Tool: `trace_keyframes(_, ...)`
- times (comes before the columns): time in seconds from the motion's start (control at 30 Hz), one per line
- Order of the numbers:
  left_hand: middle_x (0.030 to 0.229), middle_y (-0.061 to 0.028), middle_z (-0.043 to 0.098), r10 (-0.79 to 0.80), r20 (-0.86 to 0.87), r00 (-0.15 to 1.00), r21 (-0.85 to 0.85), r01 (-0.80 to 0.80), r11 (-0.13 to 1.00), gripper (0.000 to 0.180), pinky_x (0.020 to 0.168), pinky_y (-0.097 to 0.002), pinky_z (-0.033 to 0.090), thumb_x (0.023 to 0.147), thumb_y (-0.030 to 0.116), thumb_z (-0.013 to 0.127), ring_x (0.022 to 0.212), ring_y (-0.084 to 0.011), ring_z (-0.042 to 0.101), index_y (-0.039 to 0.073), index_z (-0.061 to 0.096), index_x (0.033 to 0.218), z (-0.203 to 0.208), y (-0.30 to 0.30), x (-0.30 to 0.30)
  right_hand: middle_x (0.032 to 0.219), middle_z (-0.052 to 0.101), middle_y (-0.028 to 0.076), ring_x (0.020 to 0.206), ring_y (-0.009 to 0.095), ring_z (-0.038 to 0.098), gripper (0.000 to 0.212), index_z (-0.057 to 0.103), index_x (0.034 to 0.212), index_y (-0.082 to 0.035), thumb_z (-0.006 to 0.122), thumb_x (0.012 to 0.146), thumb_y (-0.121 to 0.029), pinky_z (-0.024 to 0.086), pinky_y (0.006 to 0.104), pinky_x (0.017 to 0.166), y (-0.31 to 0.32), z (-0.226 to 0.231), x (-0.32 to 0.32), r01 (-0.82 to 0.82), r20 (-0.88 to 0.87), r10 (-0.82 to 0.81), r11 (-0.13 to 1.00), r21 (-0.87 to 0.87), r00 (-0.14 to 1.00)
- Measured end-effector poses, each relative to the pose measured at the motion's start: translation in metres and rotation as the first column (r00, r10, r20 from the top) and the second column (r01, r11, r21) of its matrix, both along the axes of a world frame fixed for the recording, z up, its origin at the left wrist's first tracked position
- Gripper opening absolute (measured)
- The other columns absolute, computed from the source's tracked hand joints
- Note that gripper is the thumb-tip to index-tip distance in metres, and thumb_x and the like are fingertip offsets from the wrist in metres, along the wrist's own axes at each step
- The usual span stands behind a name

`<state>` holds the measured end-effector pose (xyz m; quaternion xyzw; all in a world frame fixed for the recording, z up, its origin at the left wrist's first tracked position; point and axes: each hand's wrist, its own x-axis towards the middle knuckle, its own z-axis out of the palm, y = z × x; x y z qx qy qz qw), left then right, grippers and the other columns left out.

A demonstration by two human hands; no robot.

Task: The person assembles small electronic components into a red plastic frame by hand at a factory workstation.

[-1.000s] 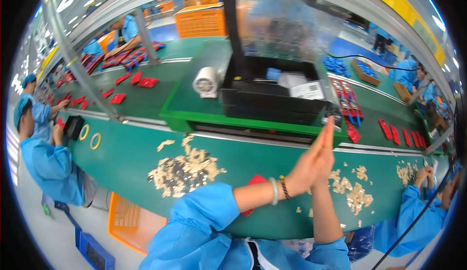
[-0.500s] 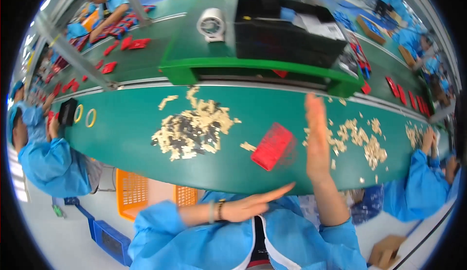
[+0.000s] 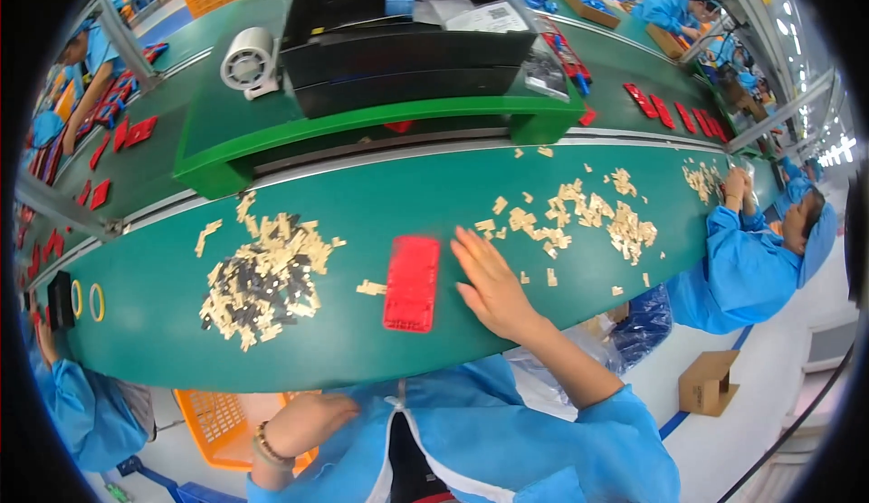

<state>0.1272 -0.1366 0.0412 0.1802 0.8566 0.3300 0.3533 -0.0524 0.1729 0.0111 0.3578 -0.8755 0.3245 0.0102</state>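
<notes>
A red rectangular plastic case (image 3: 412,284) lies flat on the green table in front of me. Just to its right, my right hand (image 3: 493,286) is spread over the tabletop with its fingers stretched out, holding nothing. My left hand (image 3: 312,421) is low at the table's near edge, back upward, a beaded bracelet at its wrist; its fingers look loosely extended, with nothing visible in them. Left of the case is a heap of small cream and black pieces (image 3: 267,277). One small cream piece (image 3: 371,287) lies beside the case. More cream pieces (image 3: 588,213) are scattered beyond my right hand.
A green raised stand (image 3: 362,127) carries a black bin (image 3: 407,68) and a small white fan (image 3: 249,64). Two yellow rings (image 3: 97,302) lie at the far left. An orange basket (image 3: 213,426) stands below the near edge. A co-worker (image 3: 742,249) sits at the right.
The view has swung to the right. The red case now lies straighter. My right hand has come down from upright to flat beside it; my left hand has drawn back to the left.
</notes>
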Motion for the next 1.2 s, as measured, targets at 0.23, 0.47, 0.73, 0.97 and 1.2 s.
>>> trace_keyframes(0.23, 0.148, -0.0127, 0.035, -0.142, -0.707, 0.692, -0.149, 0.05, 0.988, 0.063, 0.108, -0.0472, 0.035, 0.076, 0.017, 0.071, 0.136, -0.0366, 0.032, 0.006, 0.047, 0.134, -0.012, 0.063, -0.114, 0.151, 0.032, 0.014, 0.14, 0.033, 0.028, 0.066, 0.036, 0.144, -0.009, 0.055, 0.09, -0.042, 0.018, 0.0502, 0.115, 0.061, -0.018, -0.075, 0.264, -0.378, -0.101, 0.872, 0.411, 0.92)
trace_keyframes(0.47, 0.14, -0.0169, 0.044, 0.062, -0.743, 0.667, 0.005, -0.086, 0.996, 0.06, 0.1, -0.0416, 0.045, 0.077, 0.02, 0.071, 0.126, -0.0345, 0.046, 0.002, 0.049, 0.131, -0.017, 0.076, -0.109, 0.151, 0.032, 0.013, 0.141, 0.032, 0.027, 0.061, 0.037, 0.143, -0.009, 0.054, 0.092, -0.037, 0.017, 0.0493, 0.115, 0.177, -0.014, -0.098, 0.598, -0.466, -0.387, 0.624, 0.502, 0.796)
trace_keyframes(0.73, 0.134, -0.0168, 0.051, 0.121, -0.784, 0.609, -0.065, -0.274, 0.96, 0.051, 0.1, -0.0411, 0.044, 0.074, 0.013, 0.072, 0.124, -0.0335, 0.049, -0.004, 0.057, 0.119, -0.018, 0.058, -0.087, 0.149, 0.035, 0.015, 0.138, 0.035, 0.03, 0.055, 0.04, 0.141, -0.008, 0.054, 0.092, -0.028, 0.021, 0.0467, 0.114, 0.083, -0.001, -0.149, 0.268, -0.36, -0.114, 0.871, 0.413, 0.926)
trace_keyframes(0.97, 0.144, -0.019, 0.039, 0.156, -0.794, 0.588, -0.074, -0.348, 0.935, 0.062, 0.108, -0.0467, 0.033, 0.078, 0.022, 0.07, 0.133, -0.0374, 0.037, -0.003, 0.047, 0.13, -0.023, 0.033, -0.111, 0.149, 0.033, 0.02, 0.139, 0.038, 0.029, 0.065, 0.038, 0.14, 0.001, 0.064, 0.083, -0.016, 0.022, 0.0478, 0.115, 0.086, -0.008, -0.073, 0.412, -0.369, -0.291, 0.855, 0.314, 0.883)
trace_keyframes(1.2, 0.15, -0.0175, 0.03, 0.119, -0.805, 0.581, -0.284, -0.554, 0.782, 0.075, 0.11, -0.0632, 0.016, 0.081, 0.044, 0.064, 0.14, -0.0385, 0.025, 0.006, 0.04, 0.141, -0.009, -0.001, -0.093, 0.149, 0.029, 0.023, 0.139, 0.04, 0.026, 0.071, 0.034, 0.143, -0.003, 0.061, 0.087, -0.036, 0.023, 0.0482, 0.114, -0.111, 0.036, -0.046, -0.33, 0.017, 0.332, 0.93, 0.159, 0.943)
